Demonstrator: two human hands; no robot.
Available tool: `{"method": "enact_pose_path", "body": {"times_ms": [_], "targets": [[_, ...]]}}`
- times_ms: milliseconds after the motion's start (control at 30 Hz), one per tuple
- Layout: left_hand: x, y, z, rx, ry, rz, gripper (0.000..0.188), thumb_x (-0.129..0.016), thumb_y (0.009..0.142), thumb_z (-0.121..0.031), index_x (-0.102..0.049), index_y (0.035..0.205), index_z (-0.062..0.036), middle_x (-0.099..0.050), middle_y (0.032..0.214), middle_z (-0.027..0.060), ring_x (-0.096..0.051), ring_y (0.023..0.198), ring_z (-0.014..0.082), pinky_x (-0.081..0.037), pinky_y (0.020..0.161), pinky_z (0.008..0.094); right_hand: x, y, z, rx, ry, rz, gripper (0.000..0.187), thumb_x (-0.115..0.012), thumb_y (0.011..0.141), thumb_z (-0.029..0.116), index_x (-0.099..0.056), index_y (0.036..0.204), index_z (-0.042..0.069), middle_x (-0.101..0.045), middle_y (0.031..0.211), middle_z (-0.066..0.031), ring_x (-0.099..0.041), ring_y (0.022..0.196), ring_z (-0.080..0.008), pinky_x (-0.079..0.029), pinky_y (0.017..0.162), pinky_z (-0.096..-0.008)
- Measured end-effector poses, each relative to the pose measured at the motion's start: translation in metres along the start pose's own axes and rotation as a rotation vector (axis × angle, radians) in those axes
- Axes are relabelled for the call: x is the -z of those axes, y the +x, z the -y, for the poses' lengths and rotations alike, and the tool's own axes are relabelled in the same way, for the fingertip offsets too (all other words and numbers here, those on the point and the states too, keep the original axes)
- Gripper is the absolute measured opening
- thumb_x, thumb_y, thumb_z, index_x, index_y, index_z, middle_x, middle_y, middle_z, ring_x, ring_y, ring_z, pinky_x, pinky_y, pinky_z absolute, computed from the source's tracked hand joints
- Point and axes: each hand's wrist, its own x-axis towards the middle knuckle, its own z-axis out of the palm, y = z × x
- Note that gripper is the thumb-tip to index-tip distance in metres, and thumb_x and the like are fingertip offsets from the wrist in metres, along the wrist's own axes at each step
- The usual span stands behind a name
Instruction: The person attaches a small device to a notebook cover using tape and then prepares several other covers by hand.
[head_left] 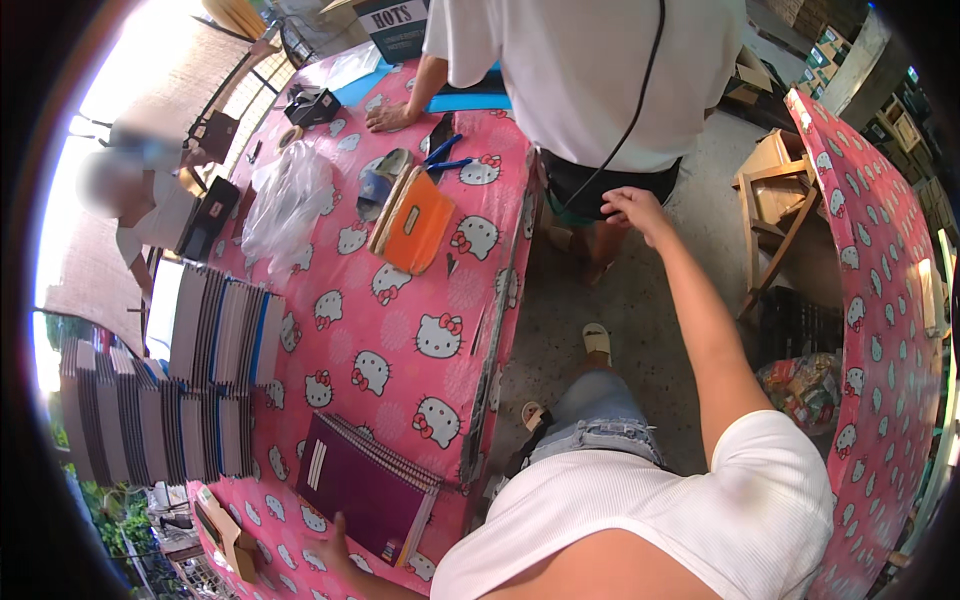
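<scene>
A stack of purple spiral notebooks (365, 482) lies at the near left of the pink table. Beside its near edge is my left hand (338, 552), thumb up against the purple cover and fingers apart on the tablecloth side. My right arm stretches forward over the gap between the tables. At its end my right hand (637, 212) hangs in the air with loosely bent, parted fingers and nothing in them. It is close behind the black shorts (610, 182) of a person in a white shirt.
Tall piles of spiral notebooks (150, 420) stand at the left. On the table (385, 330) lie an orange pouch (420, 228), blue pens (447, 162), a tape roll (397, 162) and a clear plastic bag (285, 210). A second pink table (880, 330) stands right, near a wooden stool (775, 205).
</scene>
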Motion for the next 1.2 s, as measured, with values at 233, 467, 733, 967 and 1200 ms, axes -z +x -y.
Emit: {"method": "enact_pose_path", "body": {"times_ms": [233,467,733,967,1200], "targets": [[0.073,-0.065,-0.255,-0.217,-0.905,0.073,0.050,-0.064,0.089,-0.022,-0.047,0.129,0.0015,-0.059,0.114,0.0135,-0.057,0.102,0.0193,-0.043,0.090,0.0305,0.004,0.021,0.010,-0.352,0.251,0.237,0.036,-0.053,0.094,0.035,-0.061,0.106,0.002,-0.069,0.099,-0.0140,-0.069,0.080,-0.0243,-0.054,0.073,-0.0372],[-0.036,-0.161,-0.526,-0.438,-1.265,0.849,0.033,-0.062,0.089,-0.011,-0.059,0.119,0.0024,-0.062,0.107,0.0067,-0.056,0.099,0.0145,-0.043,0.086,0.0261,0.004,0.024,-0.001,-0.309,0.180,0.273,0.034,-0.053,0.094,0.033,-0.065,0.102,0.002,-0.070,0.096,-0.0099,-0.068,0.076,-0.0192,-0.052,0.070,-0.0338],[-0.181,-0.227,-0.636,-0.485,-1.063,0.849,0.041,-0.055,0.089,-0.001,-0.048,0.129,0.0025,-0.058,0.109,0.0096,-0.054,0.087,0.0124,-0.046,0.073,0.0251,0.016,-0.026,-0.049,0.033,-0.013,0.310,0.021,-0.065,0.086,0.020,-0.069,0.096,0.002,-0.070,0.085,-0.0056,-0.064,0.074,-0.0101,-0.050,0.068,-0.0247],[-0.180,-0.217,-0.608,-0.795,-0.871,0.684,0.025,-0.059,0.086,-0.005,-0.062,0.110,0.0028,-0.064,0.074,0.0044,-0.058,0.063,0.0098,-0.047,0.059,0.0263,0.022,-0.039,-0.037,0.032,-0.155,0.233,0.021,-0.064,0.087,0.017,-0.068,0.101,0.001,-0.070,0.086,-0.0066,-0.063,0.078,-0.0093,-0.050,0.071,-0.0254],[-0.124,-0.227,-0.590,-1.085,-0.574,0.923,0.018,-0.064,0.079,-0.008,-0.068,0.093,0.0030,-0.065,0.070,0.0085,-0.057,0.063,0.0099,-0.048,0.062,0.0262,-0.021,-0.023,0.006,-0.044,0.068,0.144,0.029,-0.068,0.084,0.028,-0.069,0.086,-0.001,-0.068,0.071,-0.0097,-0.065,0.064,-0.0127,-0.049,0.056,-0.0256]]}}
